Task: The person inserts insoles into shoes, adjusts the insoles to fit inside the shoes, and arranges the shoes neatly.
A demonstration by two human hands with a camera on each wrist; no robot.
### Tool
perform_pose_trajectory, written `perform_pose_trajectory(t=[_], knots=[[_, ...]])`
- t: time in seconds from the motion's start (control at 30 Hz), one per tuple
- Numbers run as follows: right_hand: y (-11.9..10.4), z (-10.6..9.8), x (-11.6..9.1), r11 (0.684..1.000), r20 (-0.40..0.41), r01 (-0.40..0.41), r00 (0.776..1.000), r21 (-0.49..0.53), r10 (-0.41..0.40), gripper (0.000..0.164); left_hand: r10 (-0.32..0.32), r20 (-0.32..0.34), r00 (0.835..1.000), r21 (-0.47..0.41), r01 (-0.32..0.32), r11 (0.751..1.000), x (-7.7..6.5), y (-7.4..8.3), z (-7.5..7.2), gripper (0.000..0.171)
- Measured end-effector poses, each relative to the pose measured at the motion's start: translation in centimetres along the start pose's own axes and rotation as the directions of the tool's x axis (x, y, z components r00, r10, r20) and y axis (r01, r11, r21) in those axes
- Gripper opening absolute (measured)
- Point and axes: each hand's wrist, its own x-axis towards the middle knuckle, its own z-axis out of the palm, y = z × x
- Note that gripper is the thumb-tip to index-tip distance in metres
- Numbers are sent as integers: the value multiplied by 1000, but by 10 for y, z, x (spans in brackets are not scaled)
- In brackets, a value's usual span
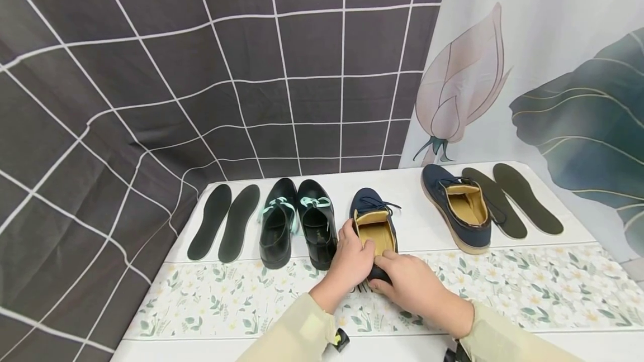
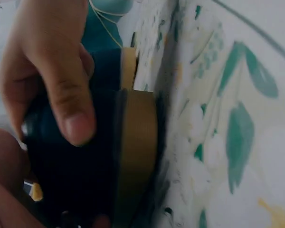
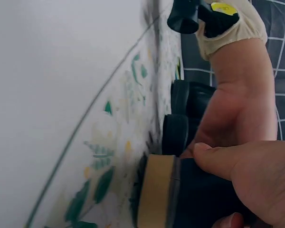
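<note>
A navy lace-up shoe [image 1: 366,201] with a tan lining stands toe away from me at the middle of the table. My left hand [image 1: 348,255] grips its left side, with the thumb over the opening near the heel. My right hand [image 1: 408,285] holds the back of the heel, thumb low on the outside and fingers at the collar. The right wrist view shows the shoe's tan sole [image 3: 156,190] close over the flowered strip, with my right hand [image 3: 261,175] around the heel. The left wrist view shows the dark heel [image 2: 71,175] under the right thumb.
The matching navy shoe [image 1: 455,208] stands at the right, beside two dark olive insoles [image 1: 528,197]. Left of my hands are two black shoes [image 1: 275,242] with mint laces and two black insoles [image 1: 210,222]. A dark grid-patterned cloth [image 1: 312,99] hangs behind.
</note>
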Motion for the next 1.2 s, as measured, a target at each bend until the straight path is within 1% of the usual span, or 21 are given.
perform_pose_trajectory(t=[0.13,0.23,0.3,0.4,0.7,0.93,1.2], knots=[[2,-2,1,1000,15,10,1000,1,-10,23,20,-16,1000,80,-19,997,4,1,2,63],[3,-3,1,1000,18,11,1000,8,-11,22,39,-12,999,133,-37,990,6,2,0,63],[4,-3,1,1000,17,10,1000,5,-10,22,52,-8,999,160,-50,986,7,3,-2,63],[3,-3,1,1000,15,12,1000,5,-12,22,48,-3,999,181,-47,982,9,3,-4,63],[2,-2,1,1000,9,11,1000,-4,-11,24,-10,16,1000,173,7,985,11,4,-3,66],[3,-4,1,1000,29,18,999,-9,-17,24,-11,22,1000,197,6,980,11,4,-2,61],[3,-4,-1,1000,41,20,999,-6,-20,24,-30,31,999,179,24,984,10,1,-2,60]])
